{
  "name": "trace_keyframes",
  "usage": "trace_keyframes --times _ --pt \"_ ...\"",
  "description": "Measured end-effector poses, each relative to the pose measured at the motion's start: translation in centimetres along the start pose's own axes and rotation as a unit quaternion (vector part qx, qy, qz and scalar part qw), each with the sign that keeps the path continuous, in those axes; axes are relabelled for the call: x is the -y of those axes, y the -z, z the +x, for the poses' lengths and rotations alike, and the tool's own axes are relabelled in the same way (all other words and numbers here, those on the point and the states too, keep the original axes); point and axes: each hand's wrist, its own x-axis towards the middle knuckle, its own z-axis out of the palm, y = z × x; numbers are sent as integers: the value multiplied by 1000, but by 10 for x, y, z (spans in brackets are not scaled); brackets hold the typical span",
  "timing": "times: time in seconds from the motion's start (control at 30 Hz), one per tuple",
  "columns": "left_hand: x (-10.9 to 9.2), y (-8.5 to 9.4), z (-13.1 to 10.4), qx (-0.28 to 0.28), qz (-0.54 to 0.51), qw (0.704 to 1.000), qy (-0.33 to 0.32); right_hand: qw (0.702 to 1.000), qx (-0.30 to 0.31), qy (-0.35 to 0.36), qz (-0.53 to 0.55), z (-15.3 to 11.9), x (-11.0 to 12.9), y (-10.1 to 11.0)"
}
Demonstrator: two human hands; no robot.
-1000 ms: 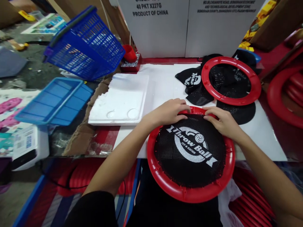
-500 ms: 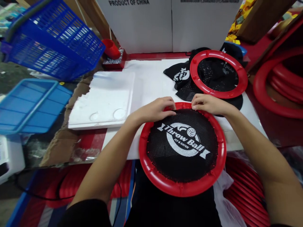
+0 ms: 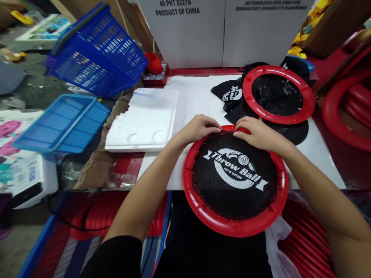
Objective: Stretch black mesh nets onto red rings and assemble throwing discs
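A red plastic ring (image 3: 235, 228) leans over the table's front edge, close to my body. Stretched across its inside is a round black mesh (image 3: 228, 206) printed "Throw Ball" in white, its edge caught on small pegs around the ring. At the far rim, my left hand (image 3: 201, 130) pinches the mesh's edge between thumb and fingers. Just to its right, my right hand (image 3: 256, 133) is closed on the mesh edge too, its fingers resting over the ring. Behind it, a second red ring (image 3: 307, 101) lies on loose black mesh pieces (image 3: 300, 133).
A white foam slab (image 3: 142, 123) lies left on the white tabletop (image 3: 197, 87). Large cartons (image 3: 197, 42) stand at the back. A blue basket (image 3: 98, 50) and blue lid (image 3: 63, 123) are left. Stacked red rings (image 3: 307, 239) sit below right; more rings (image 3: 333, 112) are far right.
The view has shifted, so everything sits farther right. My left fingers have closed in on the mesh edge at the far rim, and my right fingers have curled over the ring there.
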Motion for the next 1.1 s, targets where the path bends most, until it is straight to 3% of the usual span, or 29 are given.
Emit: trace_keyframes --times 0.07,0.33,0.57,0.77,0.93,1.1 --pt "4 -3 0 -16 -3 1000 -8 999 -6 3 -40 4 6 -7" --pt "6 -16 -8 -86 24 995 -50 995 -74 58 36 -3 -6 -12" --pt "8 -15 -14 -115 178 969 -128 997 -71 34 -3 7 -10 -13" --pt "-6 -12 -4 -78 154 980 -98 997 36 62 23 23 -21 -3" --pt "-19 -25 12 -10 174 981 -89 995 2 46 93 24 -16 0" --pt "-15 -31 13 -34 154 986 -57 991 26 59 116 26 -5 -5"
